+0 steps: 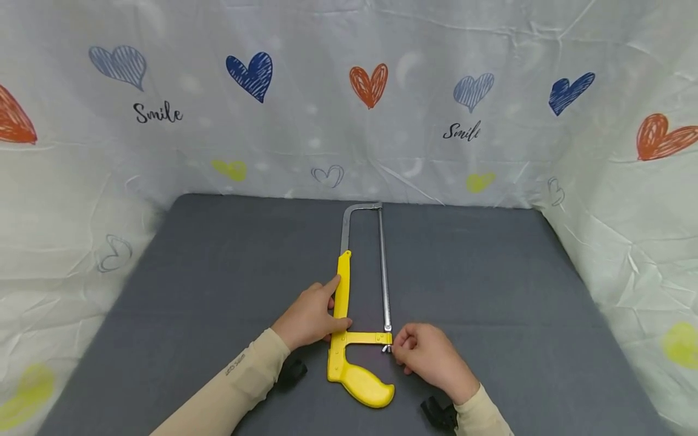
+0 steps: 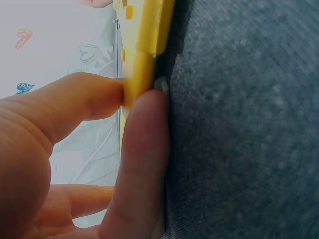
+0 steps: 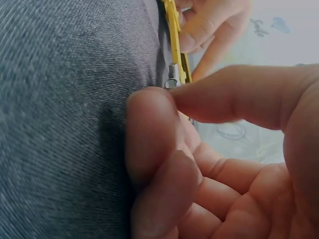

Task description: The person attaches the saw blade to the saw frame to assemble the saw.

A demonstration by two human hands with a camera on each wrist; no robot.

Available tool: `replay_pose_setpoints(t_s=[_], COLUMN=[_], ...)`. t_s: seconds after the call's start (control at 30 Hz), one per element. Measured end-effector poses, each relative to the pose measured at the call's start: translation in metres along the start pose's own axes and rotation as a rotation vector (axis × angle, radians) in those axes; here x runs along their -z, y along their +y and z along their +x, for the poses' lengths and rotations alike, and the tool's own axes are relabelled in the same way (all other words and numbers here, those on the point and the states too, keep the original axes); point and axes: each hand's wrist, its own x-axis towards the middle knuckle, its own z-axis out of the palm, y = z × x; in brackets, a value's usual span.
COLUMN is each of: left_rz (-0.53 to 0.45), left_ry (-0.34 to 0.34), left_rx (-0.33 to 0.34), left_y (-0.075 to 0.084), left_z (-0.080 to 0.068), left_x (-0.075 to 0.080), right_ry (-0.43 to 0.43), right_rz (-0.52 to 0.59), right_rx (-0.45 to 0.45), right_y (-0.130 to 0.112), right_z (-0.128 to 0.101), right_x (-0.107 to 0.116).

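Observation:
A hacksaw (image 1: 342,290) with a yellow handle and a grey metal bow lies flat on the grey cloth, its handle towards me. Its blade (image 1: 384,272) runs along the right side. My left hand (image 1: 312,316) grips the yellow frame above the handle, thumb on top; the left wrist view shows thumb and a finger on either side of the yellow frame (image 2: 138,74). At the blade's near end sits a small silver wing nut (image 1: 386,349). My right hand (image 1: 431,357) pinches its edge between thumb and index finger; the fingertips partly hide the wing nut (image 3: 172,74) in the right wrist view.
Grey cloth (image 1: 491,272) covers the table. White curtains (image 1: 414,36) printed with hearts hang behind and at both sides. A black wrist mount (image 1: 291,373) sits under the left wrist, another black mount (image 1: 438,413) by the right.

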Motion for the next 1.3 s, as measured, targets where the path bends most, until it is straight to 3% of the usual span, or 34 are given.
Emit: replay_pose_setpoints(t_s=[0.2,0.4,1.0,1.3], left_rz=[-0.014,-0.016,-0.011,-0.003], left_ry=[-0.006,0.01,0.0,0.002], left_rx=[0.004,0.014,0.026,0.027], left_y=[-0.002,-0.001,0.002,0.001], left_z=[-0.001,-0.001,-0.001,0.002], left_x=[-0.001,0.0,0.0,0.001], right_ry=[0.071,0.124,0.191,0.141], right_rz=[-0.143,-0.241,-0.338,-0.321], right_rx=[-0.035,-0.004,0.009,0.022], right_y=[-0.011,-0.024,-0.029,-0.029], right_z=[-0.008,-0.005,-0.007,-0.004], right_x=[-0.002,-0.006,-0.008,-0.01])
